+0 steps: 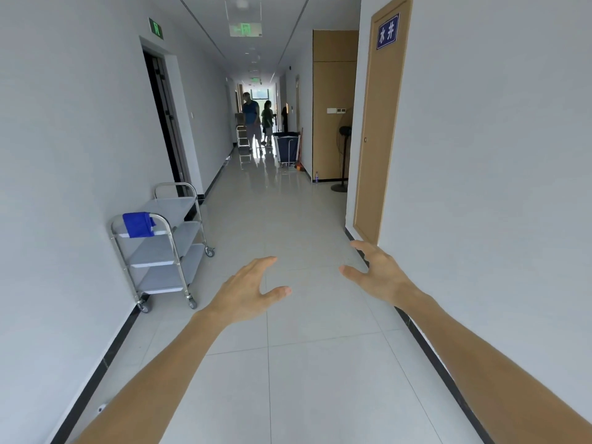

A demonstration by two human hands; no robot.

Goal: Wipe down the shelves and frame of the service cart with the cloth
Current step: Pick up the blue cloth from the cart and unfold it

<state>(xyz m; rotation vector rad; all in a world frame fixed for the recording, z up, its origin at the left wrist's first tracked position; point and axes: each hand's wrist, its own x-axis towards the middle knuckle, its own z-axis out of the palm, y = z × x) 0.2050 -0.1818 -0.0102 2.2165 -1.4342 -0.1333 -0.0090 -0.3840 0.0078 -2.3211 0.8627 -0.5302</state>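
Note:
A steel three-shelf service cart [179, 238] stands on casters against the left corridor wall. A blue cloth [138, 224] hangs folded over its near handle bar. My left hand [246, 290] reaches out over the floor, right of the cart and well apart from it, fingers relaxed, holding nothing. My right hand [376, 272] is stretched forward near the right wall, fingers spread and empty.
The corridor has a glossy tiled floor [288, 363]. A dark open doorway [163, 116] lies just beyond the cart. A wooden door [379, 129] is on the right. Far down stand two people [256, 121], another cart [243, 137], a dark linen bin [286, 145] and a pedestal fan [343, 149].

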